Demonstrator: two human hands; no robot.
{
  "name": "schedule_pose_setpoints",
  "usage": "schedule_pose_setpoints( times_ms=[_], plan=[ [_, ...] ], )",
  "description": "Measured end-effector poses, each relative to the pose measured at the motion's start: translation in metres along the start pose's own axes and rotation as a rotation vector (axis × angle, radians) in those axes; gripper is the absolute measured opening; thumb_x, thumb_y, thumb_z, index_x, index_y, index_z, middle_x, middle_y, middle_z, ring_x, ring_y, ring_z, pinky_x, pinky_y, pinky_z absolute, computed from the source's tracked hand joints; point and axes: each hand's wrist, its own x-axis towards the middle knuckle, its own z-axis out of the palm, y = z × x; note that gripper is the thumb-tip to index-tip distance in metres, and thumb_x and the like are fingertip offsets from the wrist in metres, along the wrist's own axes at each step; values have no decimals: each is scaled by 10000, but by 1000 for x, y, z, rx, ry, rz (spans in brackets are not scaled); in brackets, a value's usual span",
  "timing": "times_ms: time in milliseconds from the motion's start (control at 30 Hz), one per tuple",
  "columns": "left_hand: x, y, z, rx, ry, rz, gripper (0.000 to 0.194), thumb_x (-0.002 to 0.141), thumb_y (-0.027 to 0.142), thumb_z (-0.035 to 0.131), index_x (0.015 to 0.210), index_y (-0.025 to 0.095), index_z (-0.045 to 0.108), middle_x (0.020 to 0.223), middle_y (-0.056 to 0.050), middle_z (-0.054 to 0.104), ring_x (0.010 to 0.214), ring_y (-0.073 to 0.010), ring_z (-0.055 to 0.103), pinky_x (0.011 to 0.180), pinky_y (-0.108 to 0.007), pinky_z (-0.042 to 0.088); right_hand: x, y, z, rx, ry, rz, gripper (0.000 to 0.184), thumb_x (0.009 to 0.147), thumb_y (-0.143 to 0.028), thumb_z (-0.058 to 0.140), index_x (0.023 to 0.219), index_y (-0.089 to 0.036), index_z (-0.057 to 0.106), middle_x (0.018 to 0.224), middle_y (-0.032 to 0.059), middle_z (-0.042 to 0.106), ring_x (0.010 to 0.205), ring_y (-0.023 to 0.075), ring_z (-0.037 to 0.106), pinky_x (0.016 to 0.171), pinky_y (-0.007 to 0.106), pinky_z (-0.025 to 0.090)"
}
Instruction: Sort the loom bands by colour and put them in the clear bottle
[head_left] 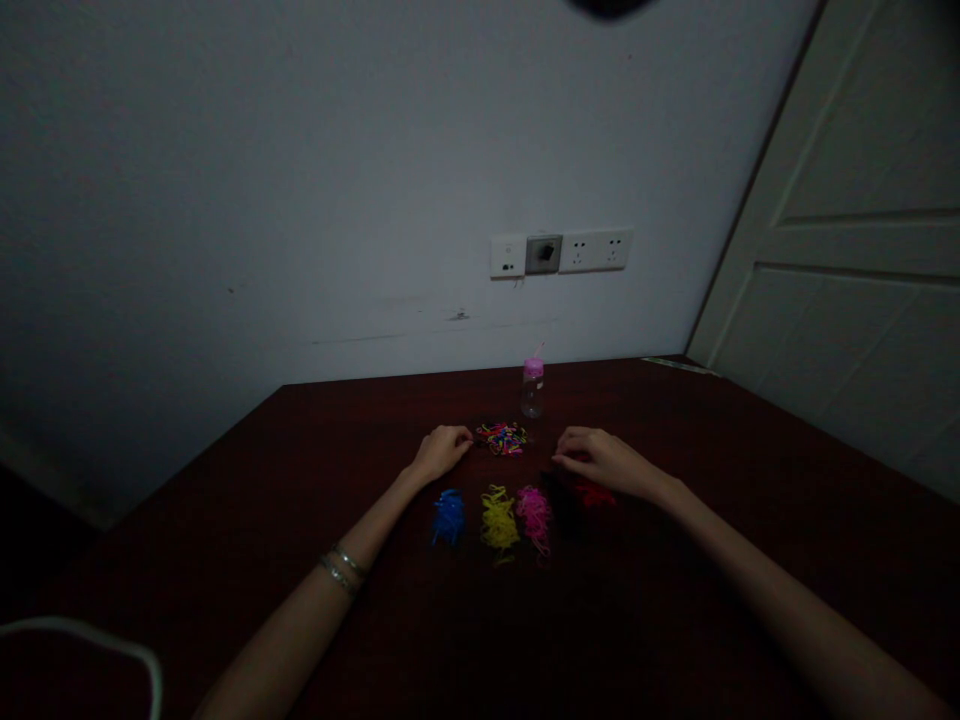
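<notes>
My left hand (444, 451) rests at the left edge of a mixed pile of small colourful rubber bands (504, 438). Its fingers are pinched together, and what they hold, if anything, is too small to make out. To the right of that pile, my right hand (596, 460) is also closed in a pinch, its contents unclear. Nearer to me lie sorted piles of bands: blue (448, 517), yellow (499, 520) and pink (534, 515). A dark pile (564, 502) sits beside the pink one, hard to see. Red bands (596, 494) lie partly hidden under my right hand.
Behind the mixed pile stands a clear bottle with a pink lid (532, 388). The dark red table (360, 410) meets a wall with sockets (596, 250). A white door (847, 250) is on the right, and a white cable (97, 635) at lower left.
</notes>
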Motion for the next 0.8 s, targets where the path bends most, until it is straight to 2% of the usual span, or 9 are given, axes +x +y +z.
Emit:
schedule_pose_setpoints(
  times_ms=[133, 367, 533, 800],
  plan=[
    [0, 0, 1, 3, 5, -16, 209, 780, 279, 489, 894, 209, 649, 894, -46, 656, 829, -179, 579, 677, -231, 394, 0, 0, 0, 10, -4, -1, 244, 824, -339, 470, 808, -189, 662, 856, 61, 602, 714, 147, 562, 669, 289, 453],
    [2, 0, 1, -114, 61, 68, 230, 767, 301, 479, 845, 177, 656, 764, -28, 636, 680, -133, 546, 606, -209, 367, 1, -1, 1, -1, 31, -13, 216, 821, -305, 476, 853, -192, 657, 911, 67, 590, 815, 166, 556, 736, 318, 455],
    [-3, 24, -3, -236, 45, 164, 270, 756, 349, 489, 817, 152, 663, 635, -4, 578, 588, -106, 483, 536, -191, 325, 3, -4, 5, 39, 98, -36, 204, 811, -297, 497, 913, -204, 647, 947, 69, 585, 891, 183, 542, 787, 351, 451],
    [-23, 71, -10, -379, -56, 283, 202, 749, 257, 507, 785, 122, 653, 580, 15, 518, 538, -74, 422, 507, -171, 300, 5, -22, 8, 194, 99, -100, 249, 780, -352, 558, 974, -213, 632, 949, 62, 596, 888, 172, 554, 802, 339, 449]
  ],
)
